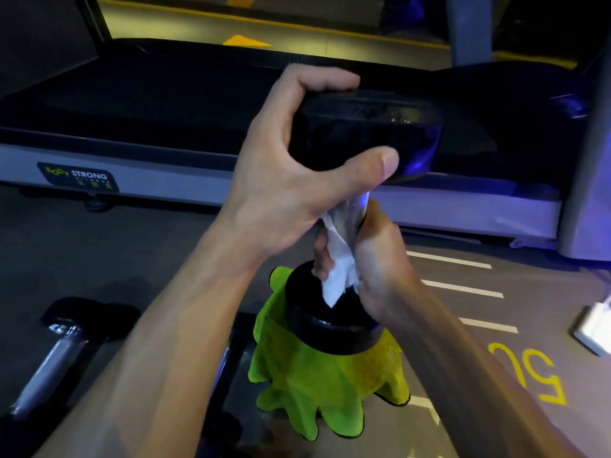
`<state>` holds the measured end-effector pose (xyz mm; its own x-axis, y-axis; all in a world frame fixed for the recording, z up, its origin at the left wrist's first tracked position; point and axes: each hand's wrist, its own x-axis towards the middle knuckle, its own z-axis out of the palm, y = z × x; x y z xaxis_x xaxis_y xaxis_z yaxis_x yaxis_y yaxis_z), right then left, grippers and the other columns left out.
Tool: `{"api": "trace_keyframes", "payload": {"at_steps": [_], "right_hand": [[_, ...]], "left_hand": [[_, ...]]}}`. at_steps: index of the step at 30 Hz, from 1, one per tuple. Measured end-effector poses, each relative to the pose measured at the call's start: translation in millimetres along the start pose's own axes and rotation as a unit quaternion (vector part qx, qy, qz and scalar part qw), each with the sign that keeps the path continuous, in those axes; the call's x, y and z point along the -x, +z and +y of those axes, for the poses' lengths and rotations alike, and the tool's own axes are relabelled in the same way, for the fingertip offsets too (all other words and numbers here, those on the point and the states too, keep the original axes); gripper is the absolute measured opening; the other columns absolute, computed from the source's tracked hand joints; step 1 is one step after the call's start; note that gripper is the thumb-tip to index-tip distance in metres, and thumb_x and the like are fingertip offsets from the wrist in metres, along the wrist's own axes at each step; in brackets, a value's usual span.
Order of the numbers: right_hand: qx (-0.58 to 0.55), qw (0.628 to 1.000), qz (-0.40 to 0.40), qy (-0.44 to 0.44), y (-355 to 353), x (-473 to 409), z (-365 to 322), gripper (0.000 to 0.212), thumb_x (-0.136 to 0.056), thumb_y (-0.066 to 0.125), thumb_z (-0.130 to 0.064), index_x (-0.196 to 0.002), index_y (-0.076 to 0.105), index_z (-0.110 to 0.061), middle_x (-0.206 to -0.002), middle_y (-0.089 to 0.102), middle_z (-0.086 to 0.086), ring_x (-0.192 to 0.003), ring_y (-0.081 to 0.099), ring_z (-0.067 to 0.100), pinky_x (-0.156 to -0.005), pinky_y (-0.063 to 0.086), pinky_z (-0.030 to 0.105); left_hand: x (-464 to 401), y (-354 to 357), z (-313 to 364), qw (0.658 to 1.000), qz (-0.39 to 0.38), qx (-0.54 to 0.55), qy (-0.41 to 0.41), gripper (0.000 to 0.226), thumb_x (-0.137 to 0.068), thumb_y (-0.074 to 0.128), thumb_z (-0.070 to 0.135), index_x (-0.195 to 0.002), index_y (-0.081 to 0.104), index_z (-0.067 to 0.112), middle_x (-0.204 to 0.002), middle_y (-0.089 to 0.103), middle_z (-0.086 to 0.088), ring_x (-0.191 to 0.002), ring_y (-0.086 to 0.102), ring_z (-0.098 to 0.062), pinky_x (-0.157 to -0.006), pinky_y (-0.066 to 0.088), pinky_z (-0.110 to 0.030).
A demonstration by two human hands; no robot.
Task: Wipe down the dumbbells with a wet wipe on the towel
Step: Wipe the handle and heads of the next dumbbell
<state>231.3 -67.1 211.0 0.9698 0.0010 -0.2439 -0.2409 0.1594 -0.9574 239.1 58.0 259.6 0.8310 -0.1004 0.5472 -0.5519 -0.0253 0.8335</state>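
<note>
A black dumbbell [330,328] stands upright with its lower head on a crumpled green towel [314,385]. My left hand [287,180] grips the upper head from the left, thumb across its front. Below it, my right hand [380,259] is wrapped round the chrome handle with a white wet wipe [339,272] between the palm and the bar. A loose tail of the wipe hangs down over the lower head.
Two more dumbbells lie on the floor at lower left, one with a chrome handle [53,355], another [231,368] beside the towel. A treadmill [132,166] runs across behind. A white pack [595,325] sits at the right edge on the marked floor.
</note>
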Motion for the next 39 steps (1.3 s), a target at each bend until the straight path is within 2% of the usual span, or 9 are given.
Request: {"api": "trace_keyframes", "payload": {"at_steps": [8, 11, 13, 17, 22, 27, 32, 36, 39], "right_hand": [[-0.024, 1.000, 0.001, 0.005, -11.9, 34.5, 23.1, 0.042, -0.103, 0.044, -0.055, -0.111, 0.080, -0.033, -0.111, 0.079, -0.012, -0.107, 0.073, 0.005, -0.097, 0.055, 0.034], [0.006, 0.997, -0.059, -0.057, -36.5, 50.3, 21.1, 0.036, -0.103, 0.047, -0.023, -0.116, 0.077, -0.036, -0.116, 0.078, -0.011, -0.113, 0.071, 0.006, -0.101, 0.053, 0.030], [0.145, 0.977, -0.115, -0.103, -48.5, 52.7, 17.2, 0.042, -0.101, 0.048, 0.000, -0.116, 0.075, -0.028, -0.111, 0.079, -0.009, -0.109, 0.072, 0.008, -0.093, 0.056, 0.022], [0.468, 0.859, -0.016, -0.207, -47.2, 39.1, 28.2, 0.020, -0.094, 0.066, -0.035, -0.113, 0.060, -0.030, -0.106, 0.074, -0.014, -0.101, 0.069, 0.009, -0.087, 0.053, 0.034], [0.350, 0.912, -0.087, -0.197, -46.9, 16.9, 24.6, 0.027, -0.089, 0.071, -0.035, -0.113, 0.070, -0.024, -0.106, 0.079, -0.011, -0.101, 0.074, 0.008, -0.092, 0.059, 0.043], [0.291, 0.936, -0.065, -0.185, -46.3, 11.6, 19.1, 0.044, -0.108, 0.049, -0.033, -0.068, 0.053, -0.014, -0.056, 0.047, -0.018, -0.052, 0.041, -0.003, -0.052, 0.034, 0.016], [0.325, 0.919, -0.105, -0.196, -37.3, 19.4, 18.2, 0.024, -0.102, 0.047, -0.035, -0.113, 0.064, -0.023, -0.100, 0.074, -0.012, -0.095, 0.067, -0.001, -0.090, 0.052, 0.030], [0.084, 0.968, -0.058, -0.231, -7.4, 4.3, -9.7, 0.028, -0.099, 0.049, -0.021, -0.079, 0.065, -0.010, -0.071, 0.068, 0.008, -0.065, 0.064, 0.017, -0.062, 0.050, 0.028], [0.007, 0.993, -0.055, -0.103, -16.1, -9.1, 1.3, 0.036, -0.094, 0.053, -0.036, -0.100, 0.070, -0.005, -0.097, 0.070, 0.025, -0.088, 0.069, 0.037, -0.089, 0.058, 0.052]], "left_hand": [[-2.0, 8.8, -1.1, 0.999, 0.024, -0.035, 0.000, 0.062, -0.075, 0.087, 0.040, -0.127, 0.059, 0.021, -0.128, 0.064, -0.012, -0.118, 0.067, -0.026, -0.100, 0.057, -0.047], [-4.3, 6.7, -1.9, 0.999, 0.029, -0.043, -0.008, 0.062, -0.076, 0.086, 0.042, -0.128, 0.059, 0.022, -0.128, 0.064, -0.010, -0.118, 0.067, -0.022, -0.100, 0.057, -0.045], [-5.3, 4.2, -3.1, 0.998, 0.036, -0.050, -0.015, 0.061, -0.077, 0.086, 0.044, -0.127, 0.059, 0.024, -0.128, 0.064, -0.009, -0.117, 0.067, -0.020, -0.100, 0.057, -0.043], [-5.2, 0.5, -5.1, 0.997, 0.045, -0.051, -0.026, 0.058, -0.077, 0.086, 0.045, -0.125, 0.059, 0.028, -0.128, 0.064, -0.007, -0.117, 0.067, -0.019, -0.099, 0.058, -0.047], [-3.4, -3.5, -7.3, 0.997, 0.055, -0.049, -0.024, 0.057, -0.078, 0.086, 0.045, -0.125, 0.059, 0.028, -0.129, 0.065, -0.009, -0.120, 0.066, -0.023, -0.100, 0.057, -0.052], [-5.7, -6.0, -6.9, 0.997, 0.055, -0.054, -0.030, 0.058, -0.079, 0.084, 0.045, -0.127, 0.058, 0.024, -0.129, 0.064, -0.010, -0.118, 0.067, -0.020, -0.101, 0.057, -0.047], [-2.2, -8.2, -6.1, 0.998, 0.048, -0.041, -0.030, 0.060, -0.079, 0.084, 0.043, -0.128, 0.057, 0.023, -0.129, 0.063, -0.013, -0.118, 0.067, -0.022, -0.102, 0.057, -0.048], [-0.2, -4.2, -3.9, 0.998, 0.046, -0.041, -0.025, 0.060, -0.077, 0.084, 0.043, -0.127, 0.057, 0.023, -0.129, 0.063, -0.015, -0.119, 0.067, -0.024, -0.104, 0.055, -0.051], [-0.8, -5.1, -3.5, 0.998, 0.048, -0.036, -0.021, 0.060, -0.076, 0.083, 0.042, -0.126, 0.058, 0.022, -0.128, 0.063, -0.016, -0.117, 0.067, -0.025, -0.104, 0.054, -0.052]]}}
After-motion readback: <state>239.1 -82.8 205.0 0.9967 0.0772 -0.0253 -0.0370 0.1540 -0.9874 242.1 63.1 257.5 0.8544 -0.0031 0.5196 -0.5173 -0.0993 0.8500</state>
